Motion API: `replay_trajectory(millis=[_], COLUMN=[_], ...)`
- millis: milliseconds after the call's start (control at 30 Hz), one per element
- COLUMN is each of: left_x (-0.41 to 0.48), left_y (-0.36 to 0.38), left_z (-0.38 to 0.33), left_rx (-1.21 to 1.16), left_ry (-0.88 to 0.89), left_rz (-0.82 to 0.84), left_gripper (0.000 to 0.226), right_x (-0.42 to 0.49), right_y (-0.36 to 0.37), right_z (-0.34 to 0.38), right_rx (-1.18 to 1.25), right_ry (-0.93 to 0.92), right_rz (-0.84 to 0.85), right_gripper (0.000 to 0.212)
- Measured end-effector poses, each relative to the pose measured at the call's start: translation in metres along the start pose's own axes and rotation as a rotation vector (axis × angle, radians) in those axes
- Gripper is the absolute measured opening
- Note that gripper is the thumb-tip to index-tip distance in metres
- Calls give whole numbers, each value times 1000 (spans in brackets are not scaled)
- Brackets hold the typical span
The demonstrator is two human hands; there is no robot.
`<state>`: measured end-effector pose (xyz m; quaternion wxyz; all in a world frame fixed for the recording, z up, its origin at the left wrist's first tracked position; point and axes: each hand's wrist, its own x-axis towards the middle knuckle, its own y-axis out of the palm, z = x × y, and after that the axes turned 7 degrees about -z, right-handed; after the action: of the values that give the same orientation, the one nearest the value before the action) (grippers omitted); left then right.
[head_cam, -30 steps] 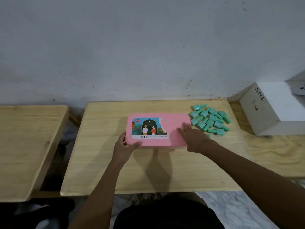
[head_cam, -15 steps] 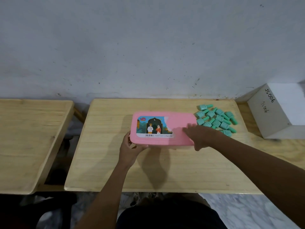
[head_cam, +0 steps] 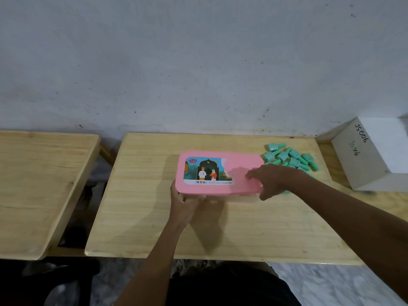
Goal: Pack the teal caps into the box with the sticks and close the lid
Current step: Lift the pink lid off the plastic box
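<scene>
A box with a pink lid [head_cam: 242, 164] and a picture label sits on the wooden table [head_cam: 242, 228]. Its clear lower part shows under the lid's near edge. My left hand [head_cam: 184, 199] grips the box's near left corner. My right hand [head_cam: 272, 178] holds the lid's near right corner, fingers on top and thumb under the edge. A pile of several teal caps [head_cam: 289, 156] lies on the table just right of the box, partly hidden by my right hand. The box's inside is hidden.
A white block [head_cam: 375, 157] marked JS006 stands at the right, beyond the caps. A second wooden table [head_cam: 39, 184] stands to the left across a gap. A grey wall runs close behind both tables.
My right hand has shifted from resting flat on the lid to gripping its near right corner. The left hand slid lower on the near left corner. The head view moved.
</scene>
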<state>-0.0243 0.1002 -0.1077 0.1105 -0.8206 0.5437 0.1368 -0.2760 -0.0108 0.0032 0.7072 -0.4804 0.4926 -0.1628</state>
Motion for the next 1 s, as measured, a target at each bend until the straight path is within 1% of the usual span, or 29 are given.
replay_trajectory(millis=[200,300,367,467,633,767,867,933,1000], left_x=[2,4,4,3,4,4,6,10,13], left_y=[3,4,5,4,1,-2,-7,-11,-14], left_z=[3,3,2,1,0,-10,-26,-42,-62], left_rx=[44,38,41,55,97,181,347,418,352], left_ry=[-64,-70,-66,-92,-139,-184,-198,-159,-103], left_rz=[48,48,38,45,84,97,76,-14,-134], left_gripper=[99,105,106,113,114,116,118,108,87], right_x=[-3,-7,-10,-13,-10,-8,-9,-7,-3], right_y=[-1,-11,-21,-34,-35,-42,-51,-50,-45], right_z=[-2,-2,-4,-17,-31,-21,7,32,58], right_rx=[16,29,81,235,398,476,560,548,446], right_ry=[-5,-5,-9,-9,58,73,30,-41,-149], right_rz=[-3,-1,-19,-119,-366,-705,-920,-1048,-1145], right_gripper=[78,72,66,55,39,29,26,28,32])
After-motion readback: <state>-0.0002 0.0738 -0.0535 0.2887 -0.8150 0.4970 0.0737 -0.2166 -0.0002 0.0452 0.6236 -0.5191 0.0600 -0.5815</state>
